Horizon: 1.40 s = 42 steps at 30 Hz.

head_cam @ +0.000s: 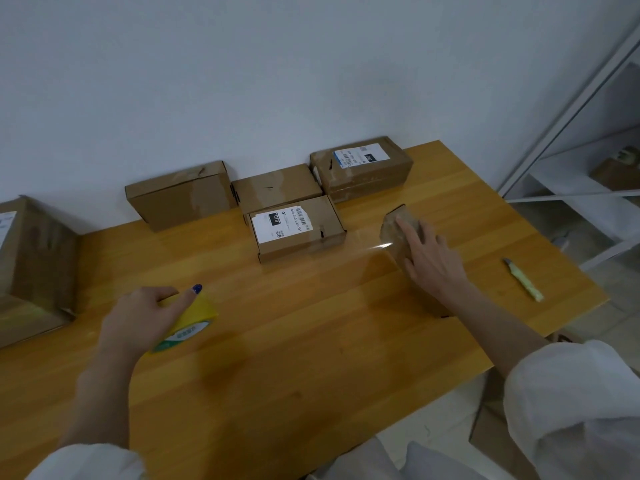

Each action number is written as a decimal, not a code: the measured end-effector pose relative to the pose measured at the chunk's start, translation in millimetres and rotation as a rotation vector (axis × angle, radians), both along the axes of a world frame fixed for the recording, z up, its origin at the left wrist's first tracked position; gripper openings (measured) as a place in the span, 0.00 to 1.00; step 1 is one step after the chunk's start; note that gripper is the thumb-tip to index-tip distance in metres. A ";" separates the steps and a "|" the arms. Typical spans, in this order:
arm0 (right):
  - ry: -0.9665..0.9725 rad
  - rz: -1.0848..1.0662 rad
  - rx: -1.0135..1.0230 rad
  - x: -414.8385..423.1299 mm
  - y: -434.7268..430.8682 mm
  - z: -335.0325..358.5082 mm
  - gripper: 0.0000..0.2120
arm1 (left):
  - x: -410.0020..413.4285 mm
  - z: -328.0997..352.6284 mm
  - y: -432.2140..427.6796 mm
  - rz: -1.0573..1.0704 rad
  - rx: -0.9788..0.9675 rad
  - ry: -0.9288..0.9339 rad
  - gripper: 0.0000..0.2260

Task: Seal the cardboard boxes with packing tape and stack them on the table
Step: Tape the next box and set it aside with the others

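A small cardboard box (394,227) lies on the wooden table (294,348) at the right, and my right hand (429,259) presses flat on its top with straight fingers. My left hand (138,320) grips a yellow packing tape roll (195,322) near the table's left front. A strip of clear tape (367,249) stretches from the roll's side across to the small box. Four other boxes sit toward the wall: a plain one (180,197), a flat plain one (277,187), a labelled one (298,232) in front of it, and a labelled one (363,168) at the back right.
A larger cardboard box (31,268) stands at the table's left edge. A yellow-handled utility knife (524,280) lies near the right edge. A white metal shelf (571,174) stands to the right, and another carton (491,431) sits on the floor below the table.
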State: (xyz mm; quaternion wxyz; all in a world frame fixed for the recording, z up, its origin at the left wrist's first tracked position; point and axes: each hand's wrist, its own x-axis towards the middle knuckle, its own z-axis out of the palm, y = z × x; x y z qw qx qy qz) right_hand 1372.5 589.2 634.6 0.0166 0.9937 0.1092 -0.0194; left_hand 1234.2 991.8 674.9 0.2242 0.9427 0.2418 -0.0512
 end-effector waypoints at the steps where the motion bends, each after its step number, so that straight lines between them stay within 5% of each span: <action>1: 0.011 -0.005 -0.021 0.1 1.3 -0.6 0.35 | -0.2 0.1 0.3 -0.003 -0.007 0.005 0.24; 12: 0.148 -0.009 -0.083 0.2 0.0 -2.3 0.38 | -2.9 1.8 -10.2 -0.029 -0.056 0.006 0.18; 24: 0.300 -0.110 0.867 -4.2 -2.1 23.4 0.44 | -3.5 -12.7 -1.8 -0.012 -0.081 0.047 0.21; 42: 0.531 -0.116 1.298 -18.8 2.1 76.1 0.41 | 6.5 -13.6 -0.2 0.048 -0.138 0.007 0.23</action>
